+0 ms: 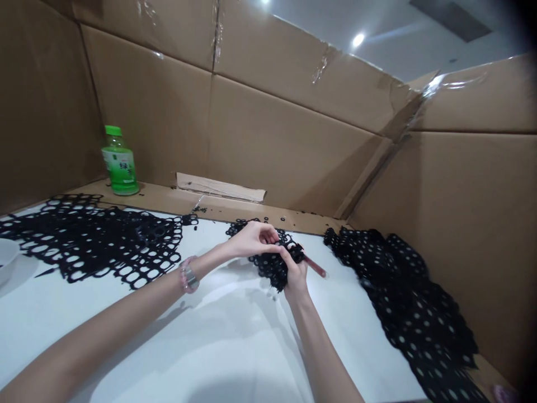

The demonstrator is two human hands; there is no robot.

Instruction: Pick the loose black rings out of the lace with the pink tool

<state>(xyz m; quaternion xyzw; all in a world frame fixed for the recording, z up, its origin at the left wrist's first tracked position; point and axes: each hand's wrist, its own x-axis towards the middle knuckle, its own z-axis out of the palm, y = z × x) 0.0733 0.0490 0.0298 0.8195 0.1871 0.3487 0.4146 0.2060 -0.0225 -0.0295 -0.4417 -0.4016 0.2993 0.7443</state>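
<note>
A black sheet full of round holes [274, 274] is bunched up between my hands over the white tabletop. My left hand [254, 239], with a bracelet [189, 275] at the wrist, pinches the sheet's upper edge, fingers curled and thumb pointing right. My right hand [296, 275] grips the sheet from below, its thumb meeting the left thumb. From behind the right hand sticks out a thin reddish rod [315, 267]; its other end is hidden, and I cannot tell whether the hand holds it.
At left lies a black net of rings [159, 246], with part of a white bowl [7, 254] beside it. More black perforated sheets [403, 296] are heaped at right. A green bottle [121, 168] and a cardboard strip [220, 187] are near the cardboard wall [285, 145]. Small black rings are scattered behind.
</note>
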